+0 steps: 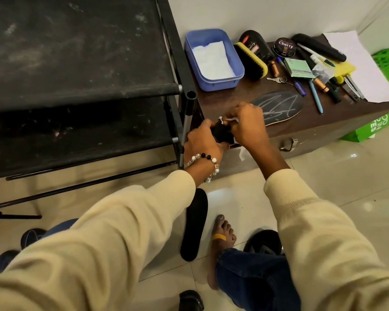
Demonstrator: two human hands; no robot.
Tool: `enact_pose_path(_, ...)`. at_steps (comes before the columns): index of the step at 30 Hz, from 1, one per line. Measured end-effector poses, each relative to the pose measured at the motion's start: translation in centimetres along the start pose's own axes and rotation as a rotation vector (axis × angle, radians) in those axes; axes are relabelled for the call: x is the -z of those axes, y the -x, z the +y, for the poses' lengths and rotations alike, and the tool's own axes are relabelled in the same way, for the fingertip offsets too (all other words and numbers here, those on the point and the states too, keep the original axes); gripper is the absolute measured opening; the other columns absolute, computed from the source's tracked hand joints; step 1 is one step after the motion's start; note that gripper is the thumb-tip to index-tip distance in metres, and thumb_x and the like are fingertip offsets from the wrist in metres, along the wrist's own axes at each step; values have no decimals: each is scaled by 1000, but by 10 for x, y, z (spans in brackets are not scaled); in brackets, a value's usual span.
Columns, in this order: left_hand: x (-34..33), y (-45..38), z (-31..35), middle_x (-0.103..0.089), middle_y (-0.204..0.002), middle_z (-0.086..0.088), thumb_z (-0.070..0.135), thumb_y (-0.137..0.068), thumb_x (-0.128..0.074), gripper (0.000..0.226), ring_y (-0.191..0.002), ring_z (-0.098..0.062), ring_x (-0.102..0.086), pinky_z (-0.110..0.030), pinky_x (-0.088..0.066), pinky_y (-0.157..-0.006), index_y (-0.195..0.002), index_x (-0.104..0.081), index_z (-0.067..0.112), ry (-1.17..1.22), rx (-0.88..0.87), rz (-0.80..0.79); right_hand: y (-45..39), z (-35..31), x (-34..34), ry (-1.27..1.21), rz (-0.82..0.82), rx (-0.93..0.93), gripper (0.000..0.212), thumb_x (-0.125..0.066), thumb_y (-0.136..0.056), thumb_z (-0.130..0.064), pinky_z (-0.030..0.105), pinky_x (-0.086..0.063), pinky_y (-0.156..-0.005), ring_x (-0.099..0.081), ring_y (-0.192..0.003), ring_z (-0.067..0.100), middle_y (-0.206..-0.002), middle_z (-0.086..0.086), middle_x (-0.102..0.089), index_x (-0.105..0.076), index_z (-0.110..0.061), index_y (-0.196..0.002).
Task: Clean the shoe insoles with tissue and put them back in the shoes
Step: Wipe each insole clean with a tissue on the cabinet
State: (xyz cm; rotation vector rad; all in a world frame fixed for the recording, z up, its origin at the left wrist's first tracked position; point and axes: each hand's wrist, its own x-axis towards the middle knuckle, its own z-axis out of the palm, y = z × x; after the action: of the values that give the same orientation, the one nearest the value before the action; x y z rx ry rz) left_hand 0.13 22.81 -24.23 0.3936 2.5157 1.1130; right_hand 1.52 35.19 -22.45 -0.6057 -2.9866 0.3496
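My left hand grips a black object at the front left corner of the brown chest; I cannot tell whether it is a shoe or an insole. My right hand pinches a scrap of white tissue against its top. A dark insole with pale scribbled lines lies flat on the chest just right of my hands. Another black insole lies on the floor tiles between my arms. A blue tub holds folded white tissue at the back of the chest.
A black shoe rack stands to the left. On the brown chest lie a shoe brush, polish tin, pens, batteries, keys and paper. A green box sits at right. My bare foot and dark shoes are on the floor.
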Motion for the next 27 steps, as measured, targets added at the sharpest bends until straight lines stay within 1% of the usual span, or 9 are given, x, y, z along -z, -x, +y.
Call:
enact_pose_path(3, 1, -1, 0, -63, -109, -2, 38, -72, -78, 50, -95, -23, -62, -33, -53, -72, -116, -56, 28, 14, 8, -2, 8, 6, 19, -108, -180, 170, 16, -72, -78, -5, 26, -44, -79, -65, -92, 27, -97, 11, -73, -78, -10, -93)
enact_pose_path(6, 1, -1, 1, -62, -111, -4, 38, -72, -78, 53, -97, -25, -62, -38, -55, -77, -118, -55, 27, 6, 10, -14, 10, 10, 28, -114, -305, 164, 19, -77, -75, -8, 17, -40, -80, -66, -93, 23, -97, 8, -74, -78, -13, -94)
enact_pose_path(11, 1, -2, 3, -62, -110, -4, 31, -75, -78, 51, -97, -24, -61, -36, -54, -76, -119, -54, 24, -24, -10, -14, -4, 5, 6, 44, -61, 51, 18, -64, -84, -12, 36, -46, -81, -61, -94, 32, -98, 15, -71, -76, -9, -96)
enact_pose_path(14, 1, -2, 4, -62, -110, -5, 30, -76, -78, 52, -97, -24, -61, -34, -53, -74, -121, -54, 22, -43, -13, -19, -5, 5, 1, -20, 16, -43, 17, -62, -85, -8, 35, -46, -80, -60, -94, 30, -97, 15, -70, -76, -9, -95)
enact_pose_path(18, 4, -2, 4, -63, -107, -4, 32, -75, -78, 48, -94, -22, -61, -30, -48, -68, -117, -56, 22, -38, -13, -23, 3, 13, 23, -56, -177, 156, 18, -69, -82, -7, 28, -43, -89, -63, -97, 26, -102, 10, -72, -77, -11, -97)
enact_pose_path(20, 4, -2, 5, -64, -107, -3, 34, -74, -79, 49, -94, -21, -62, -28, -45, -66, -116, -57, 22, -31, -15, -21, 10, 18, 35, -108, -326, 191, 19, -75, -78, -8, 20, -42, -87, -65, -97, 21, -102, 6, -73, -77, -14, -96)
enact_pose_path(22, 4, -2, 5, -64, -108, -3, 38, -73, -80, 52, -96, -21, -62, -27, -45, -65, -117, -57, 23, -35, -17, -19, 14, 21, 39, -89, -422, 197, 20, -77, -76, -8, 22, -46, -88, -66, -96, 17, -101, 3, -74, -78, -17, -94)
enact_pose_path(24, 4, -1, 5, -64, -109, -4, 37, -73, -80, 53, -97, -21, -62, -26, -45, -65, -118, -56, 22, -42, -21, -22, 14, 22, 37, -101, -394, 197, 19, -77, -75, -7, 21, -45, -88, -67, -95, 15, -99, 3, -74, -78, -16, -92)
enact_pose_path(27, 4, -1, 7, -64, -108, -4, 30, -75, -79, 50, -96, -22, -62, -28, -45, -67, -119, -56, 21, -56, -22, -22, 8, 17, 29, -97, -228, 175, 18, -70, -79, -3, 24, -44, -89, -66, -95, 23, -97, 8, -74, -77, -11, -93)
